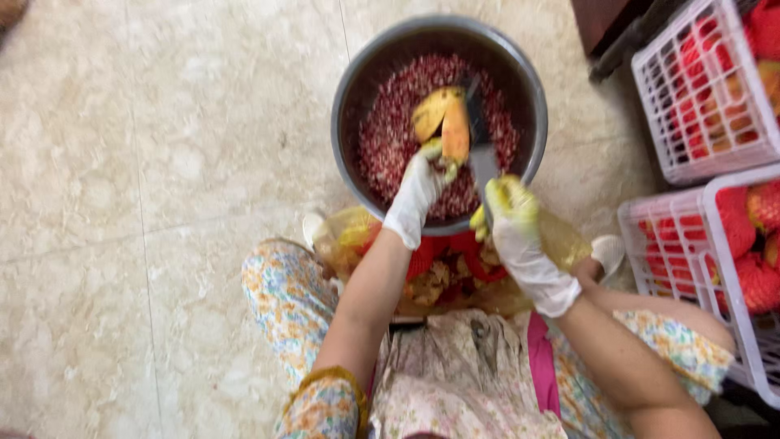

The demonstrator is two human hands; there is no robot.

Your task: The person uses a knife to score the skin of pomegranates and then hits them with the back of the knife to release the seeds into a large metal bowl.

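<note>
Head view, blurred. We note a round steel bowl (pixel 349 114), smooth-walled, holding a granular layer of dark red seeds (pixel 390 138). Left hand (pixel 418 191), in a stained white glove, has its fingers closed on a curved yellow-orange piece of fruit rind (pixel 443 122) held above the seeds. Right hand (pixel 516 228), also gloved, is wrapped shut around the handle of a flat grey blade (pixel 481 150), just right of the rind. White lattice plastic baskets (pixel 691 97) of red-netted fruit sit well right of the fingers.
</note>
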